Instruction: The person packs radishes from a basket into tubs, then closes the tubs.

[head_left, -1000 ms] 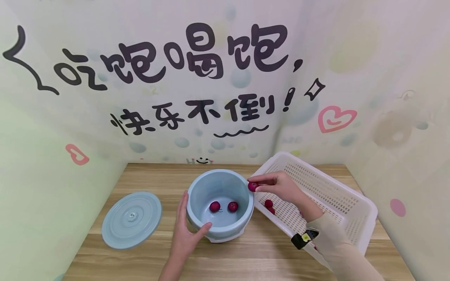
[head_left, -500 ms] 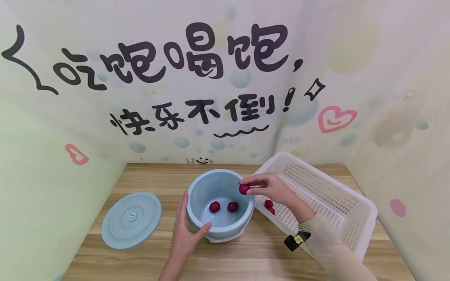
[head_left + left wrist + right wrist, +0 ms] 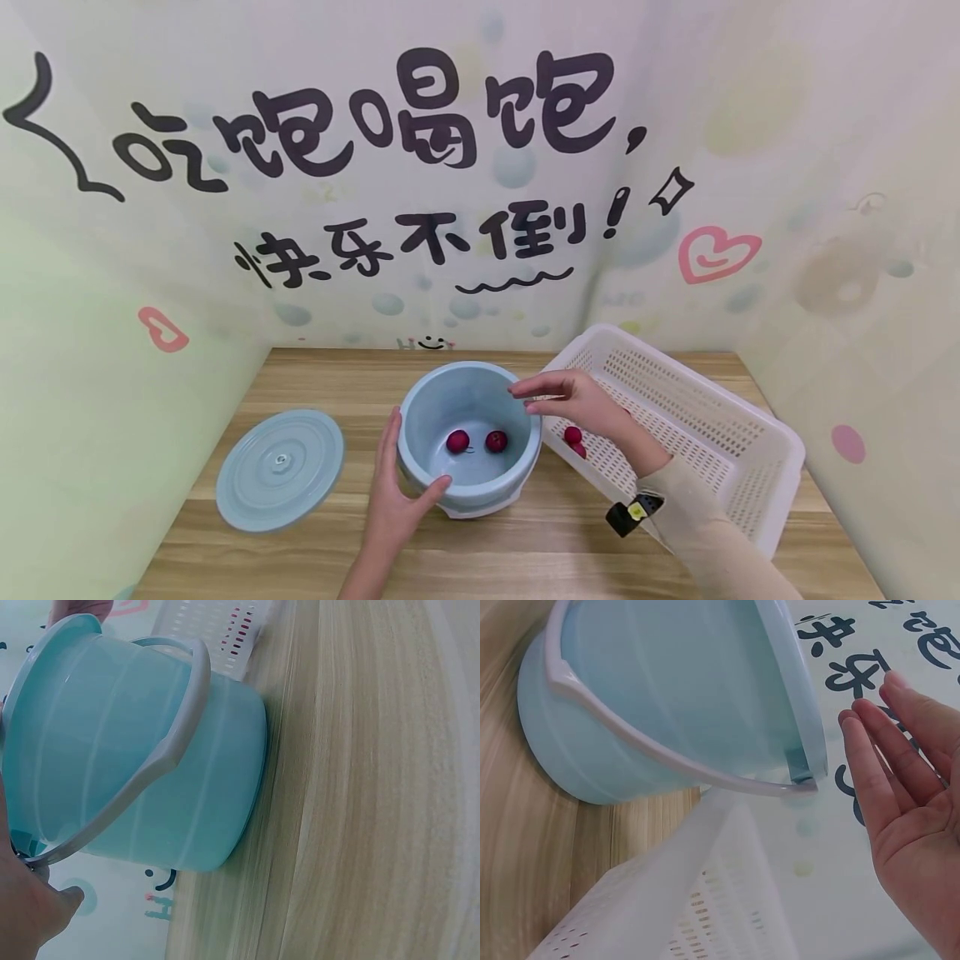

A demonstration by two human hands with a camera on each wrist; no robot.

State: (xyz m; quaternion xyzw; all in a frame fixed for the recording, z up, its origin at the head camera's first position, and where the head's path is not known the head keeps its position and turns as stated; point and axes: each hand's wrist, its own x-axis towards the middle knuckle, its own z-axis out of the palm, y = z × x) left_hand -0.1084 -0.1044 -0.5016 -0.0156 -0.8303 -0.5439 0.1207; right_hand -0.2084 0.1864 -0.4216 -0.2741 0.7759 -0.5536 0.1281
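Grips the blue bucket (image 3: 467, 393) on the bench (image 3: 573, 537) with the left hand (image 3: 395, 493); holds the right hand (image 3: 573, 402) above the right rim, with thumb and fingers apart. Has two red fruits (image 3: 458, 442) inside the bucket, more in the white basket (image 3: 667, 375).

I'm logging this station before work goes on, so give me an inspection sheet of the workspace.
Surface: wood-grain tabletop.
Job's things: blue bucket upright, two dark red fruits visible inside; blue lid off, lying to its left; white perforated basket to its right, with more red fruits, exact count hidden by the arm.
Clutter: nothing seen.
Left hand: touches the bucket's left side, thumb at the front rim.
Right hand: by the bucket's right rim, holding nothing.
Cables: nothing seen.
Surroundings: pale printed walls, black lettering on the back one.
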